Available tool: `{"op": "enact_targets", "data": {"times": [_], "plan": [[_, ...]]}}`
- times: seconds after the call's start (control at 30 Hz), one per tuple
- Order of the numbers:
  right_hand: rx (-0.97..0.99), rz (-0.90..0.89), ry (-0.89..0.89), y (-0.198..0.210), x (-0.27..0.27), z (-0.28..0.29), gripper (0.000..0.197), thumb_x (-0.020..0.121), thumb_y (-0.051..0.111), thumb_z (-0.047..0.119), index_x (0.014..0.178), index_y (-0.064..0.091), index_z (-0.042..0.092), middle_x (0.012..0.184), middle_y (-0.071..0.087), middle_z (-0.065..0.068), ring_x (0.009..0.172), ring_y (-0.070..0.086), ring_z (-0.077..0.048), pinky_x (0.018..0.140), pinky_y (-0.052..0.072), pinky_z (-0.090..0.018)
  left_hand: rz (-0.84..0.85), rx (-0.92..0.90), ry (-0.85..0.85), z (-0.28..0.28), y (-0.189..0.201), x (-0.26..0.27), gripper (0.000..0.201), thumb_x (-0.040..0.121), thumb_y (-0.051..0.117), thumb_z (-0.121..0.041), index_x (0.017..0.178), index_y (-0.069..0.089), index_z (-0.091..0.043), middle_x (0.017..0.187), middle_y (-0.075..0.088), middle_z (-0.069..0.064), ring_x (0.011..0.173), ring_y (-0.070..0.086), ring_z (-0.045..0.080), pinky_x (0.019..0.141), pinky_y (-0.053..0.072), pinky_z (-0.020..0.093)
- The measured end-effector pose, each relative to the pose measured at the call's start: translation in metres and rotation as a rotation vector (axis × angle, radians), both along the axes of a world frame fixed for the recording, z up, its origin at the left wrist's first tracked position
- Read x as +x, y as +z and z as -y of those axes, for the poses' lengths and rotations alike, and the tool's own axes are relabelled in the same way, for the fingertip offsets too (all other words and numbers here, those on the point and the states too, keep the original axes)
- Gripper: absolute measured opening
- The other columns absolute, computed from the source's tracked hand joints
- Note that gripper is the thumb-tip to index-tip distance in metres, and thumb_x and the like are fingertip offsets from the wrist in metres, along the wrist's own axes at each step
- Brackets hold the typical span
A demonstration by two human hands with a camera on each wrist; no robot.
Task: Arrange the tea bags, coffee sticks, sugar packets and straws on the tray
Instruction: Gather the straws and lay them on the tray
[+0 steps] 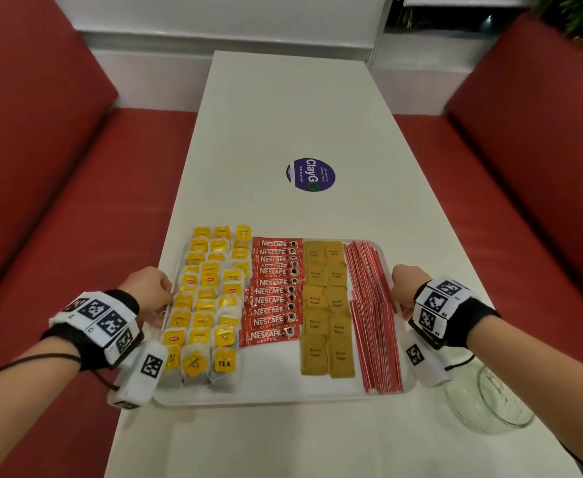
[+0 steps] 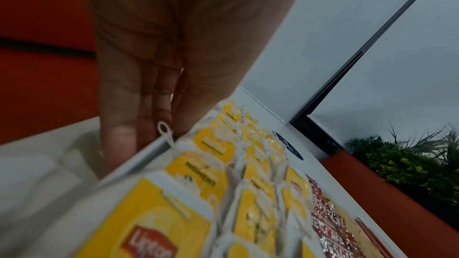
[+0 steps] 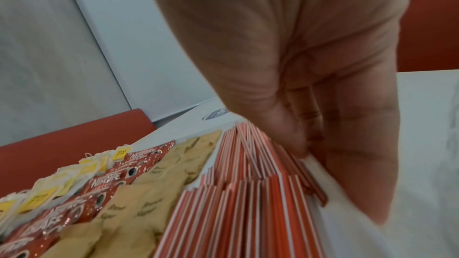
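Already the white tray (image 1: 283, 396) sat filled on the long white table (image 1: 293, 108), four kinds of things laid in columns from left to right. Farthest left lay the tea bags (image 1: 210, 305), their yellow tags partly readable: "Lipton" on several, "RELAX" on two, "TEA" on the nearest one. Beside them lay the red coffee sticks (image 1: 272, 291), each marked "NESCAFÉ", with "CLASSIC" legible on the nearer ones. Next came the tan sugar packets (image 1: 326, 308), printed "Brown Sugar", in two files. At the right edge lay the red-and-white striped straws (image 1: 372, 312), lengthwise in two overlapping bunches. The left hand (image 1: 150, 288) was at the tray's left rim beside the tea bags; in the left wrist view its fingers (image 2: 119, 125) ran straight down outside the rim, and whether the thumb clasped the rim could not be told. The right hand (image 1: 403, 288) was at the right rim next to the straws; in the right wrist view its thumb and fingers (image 3: 357, 144) closed on the rim from either side. Beyond the tray a round purple sticker (image 1: 310, 174) on the table read "ClayGO". A clear glass bowl (image 1: 490, 401) stood near the right forearm, and red bench seats (image 1: 59, 201) flanked the table
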State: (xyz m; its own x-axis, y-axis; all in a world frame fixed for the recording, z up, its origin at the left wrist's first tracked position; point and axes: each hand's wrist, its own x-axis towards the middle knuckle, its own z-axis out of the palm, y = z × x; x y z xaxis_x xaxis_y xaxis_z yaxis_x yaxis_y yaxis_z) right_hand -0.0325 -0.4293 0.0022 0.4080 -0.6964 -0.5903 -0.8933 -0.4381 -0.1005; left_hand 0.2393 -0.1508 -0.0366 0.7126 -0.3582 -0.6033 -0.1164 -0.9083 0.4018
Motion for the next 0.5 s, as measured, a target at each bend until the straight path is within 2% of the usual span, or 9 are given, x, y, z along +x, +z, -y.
{"op": "enact_targets", "data": {"times": [0.17,0.23,0.3,0.37,0.5], "plan": [[0.000,-0.004,-0.004,0.003,0.003,0.008,0.014,0.094,0.043,0.002,0.081,0.048,0.003,0.078,0.057,-0.010,0.096,0.065,-0.032,0.085,0.053,-0.034,0.007,-0.035,-0.007,0.004,0.002,0.005,0.008,0.087,0.057,0.006,0.081,0.056,0.000,0.074,0.056,0.016,0.055,0.058,0.026,0.037,0.052,0.029],[-0.004,0.010,-0.018,0.007,0.006,0.012,0.011,0.093,0.044,0.002,0.095,0.054,-0.001,0.088,0.061,-0.014,0.092,0.064,-0.031,0.085,0.053,-0.035,0.008,-0.043,-0.008,0.008,0.005,0.008,0.010,0.087,0.057,0.006,0.080,0.056,-0.001,0.074,0.056,0.016,0.054,0.059,0.027,0.038,0.052,0.029],[-0.015,0.027,-0.022,0.010,0.011,0.019,0.022,0.092,0.047,0.002,0.112,0.053,-0.003,0.098,0.062,-0.017,0.094,0.064,-0.031,0.087,0.053,-0.037,0.010,-0.059,-0.005,0.014,0.009,0.012,0.009,0.087,0.058,0.005,0.081,0.057,-0.001,0.076,0.056,0.016,0.054,0.059,0.026,0.038,0.053,0.029],[-0.030,0.050,-0.014,0.014,0.017,0.028,0.026,0.092,0.048,0.003,0.116,0.052,-0.003,0.105,0.064,-0.019,0.097,0.064,-0.032,0.088,0.053,-0.038,0.021,-0.080,-0.001,0.021,0.014,0.018,0.007,0.088,0.057,0.005,0.083,0.057,0.000,0.079,0.055,0.016,0.056,0.059,0.025,0.036,0.051,0.027],[-0.075,0.106,0.003,0.021,0.038,0.053,0.025,0.091,0.049,0.004,0.115,0.054,-0.003,0.102,0.066,-0.020,0.094,0.065,-0.033,0.086,0.054,-0.040,0.041,-0.107,0.005,0.041,0.024,0.036,0.006,0.088,0.057,0.006,0.085,0.056,0.000,0.084,0.055,0.015,0.060,0.059,0.026,0.036,0.052,0.028]]}}
